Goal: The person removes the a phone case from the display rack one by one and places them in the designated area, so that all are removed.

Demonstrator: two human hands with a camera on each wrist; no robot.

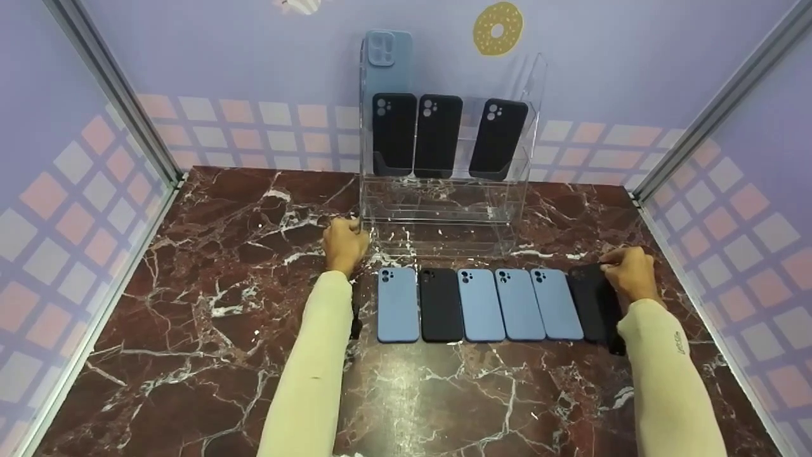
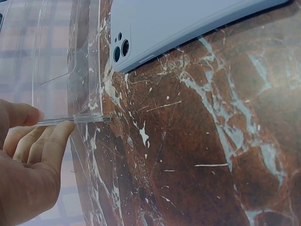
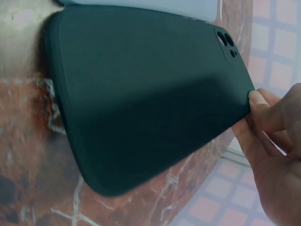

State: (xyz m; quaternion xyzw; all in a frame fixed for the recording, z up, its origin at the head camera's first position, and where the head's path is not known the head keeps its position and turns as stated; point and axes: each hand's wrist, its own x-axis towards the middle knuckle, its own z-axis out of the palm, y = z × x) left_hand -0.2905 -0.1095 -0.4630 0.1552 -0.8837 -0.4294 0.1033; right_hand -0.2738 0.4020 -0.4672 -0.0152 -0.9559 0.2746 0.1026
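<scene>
My left hand (image 1: 346,244) is at the left front of a clear tiered display stand (image 1: 438,249). In the left wrist view, its thumb and fingers pinch the clear side edge of the stand (image 2: 54,89). At the right end of a row of phone cases, my right hand (image 1: 631,276) holds a black phone case (image 1: 591,301). The right wrist view has thumb and fingers pinching that case (image 3: 141,94) by its top corner, close to the camera cutout. A blue phone case (image 1: 557,304) lies directly left of it.
Farther left in the row lie more blue cases (image 1: 398,304) and a black case (image 1: 441,304). On the stand's upper tiers lean black cases (image 1: 439,136) and one light-blue case (image 1: 396,73). Patterned panels (image 1: 254,63) enclose the marbled tabletop (image 1: 241,355).
</scene>
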